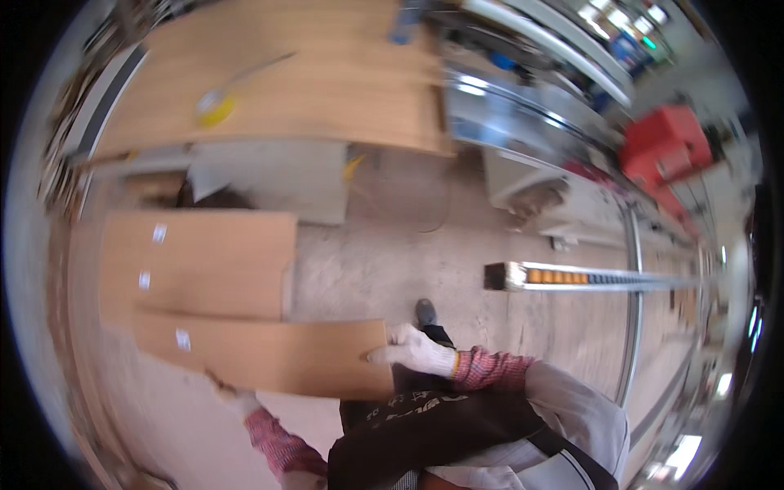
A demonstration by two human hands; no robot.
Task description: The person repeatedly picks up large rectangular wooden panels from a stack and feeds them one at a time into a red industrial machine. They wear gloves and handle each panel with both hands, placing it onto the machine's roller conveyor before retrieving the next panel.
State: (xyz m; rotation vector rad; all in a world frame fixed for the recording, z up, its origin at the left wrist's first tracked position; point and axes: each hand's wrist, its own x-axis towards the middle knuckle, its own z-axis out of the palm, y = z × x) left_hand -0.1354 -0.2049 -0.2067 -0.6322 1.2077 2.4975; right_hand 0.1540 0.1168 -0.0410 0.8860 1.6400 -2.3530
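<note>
I hold a long light-brown wood panel (pixel 269 353) flat in front of me, above the floor. My right hand (pixel 415 349), in a white work glove, grips its right end. My left hand (pixel 234 397), also gloved, holds the near long edge from below and is mostly hidden by the panel. A small white sticker sits near the panel's left end. Just beyond it lies a stack of similar panels (pixel 200 261) with white stickers.
A large wooden sheet (pixel 327 73) lies on a saw table at the back, with a yellow tape measure (pixel 214 108) on it. A roller rail (pixel 588 278) juts in from the right. A red machine (pixel 665 151) stands far right. Concrete floor (pixel 384 261) lies between.
</note>
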